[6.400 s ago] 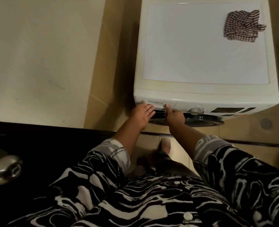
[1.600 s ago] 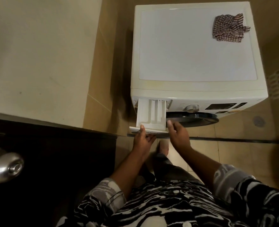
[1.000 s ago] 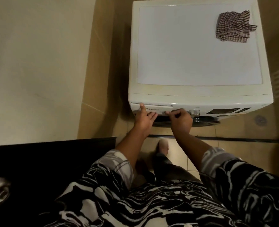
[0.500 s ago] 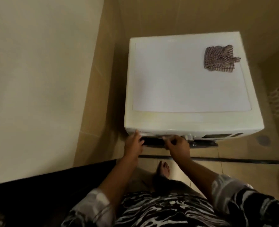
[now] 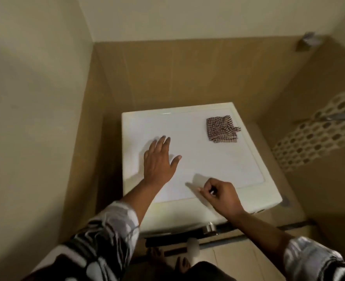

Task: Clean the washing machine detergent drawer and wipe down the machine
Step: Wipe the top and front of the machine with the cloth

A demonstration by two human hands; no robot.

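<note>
Standing in a tiled corner, the washing machine (image 5: 208,169) has a narrow gap to the left wall (image 5: 46,118) and open floor (image 5: 313,191) on its right. Left hand (image 5: 159,161) spreads flat over the white top; right hand (image 5: 224,196) curls near the front edge, and I cannot tell if it grips anything. Checked cloth (image 5: 222,129) lies back-right.

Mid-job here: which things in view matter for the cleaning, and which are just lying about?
For the job: washing machine; checked cloth lying on its top; left hand; right hand.
Just there: floor drain; wall fixture; patterned tile band.
</note>
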